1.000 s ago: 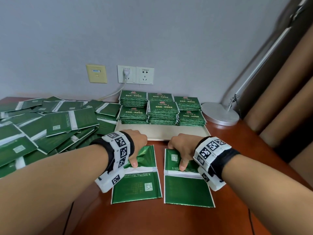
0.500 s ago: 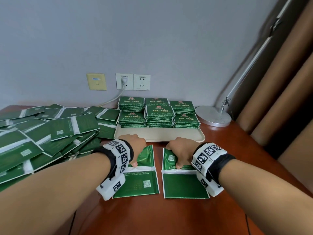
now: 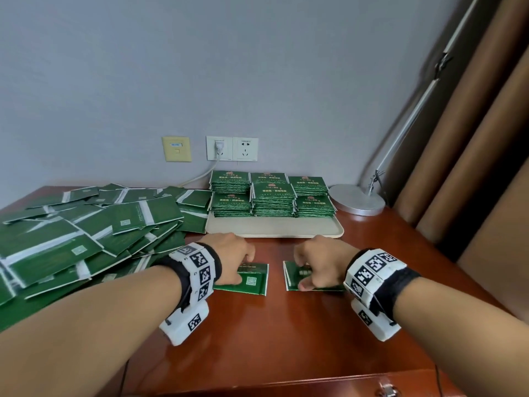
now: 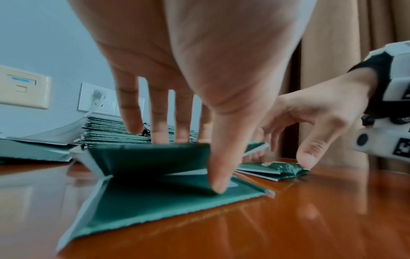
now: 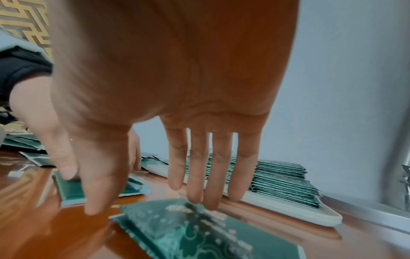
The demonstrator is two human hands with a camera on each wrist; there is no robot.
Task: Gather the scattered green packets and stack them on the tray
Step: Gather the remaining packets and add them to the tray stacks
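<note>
Head view, tray: a flat beige rectangular tray (image 3: 274,228) is set on the glossy red-brown wooden surface (image 3: 286,333) against the wall; six stacks of green foil packets (image 3: 273,194) are carried on its far half.
Head view, loose packets: a scattered heap of green packets (image 3: 86,233) is spread left of the tray.
Head view, hands: just in front of the tray, the left hand (image 3: 233,259) is pressed on a folded green packet (image 3: 252,282), the right hand (image 3: 319,265) on a second folded green packet (image 3: 292,277).
Left wrist view: the near packet (image 4: 155,175) is seen half folded, its upper flap held between fingers (image 4: 159,122) and thumb.
Right wrist view: straight fingers (image 5: 197,166) are laid on the patterned packet (image 5: 188,227); the thumb is spread apart.
</note>
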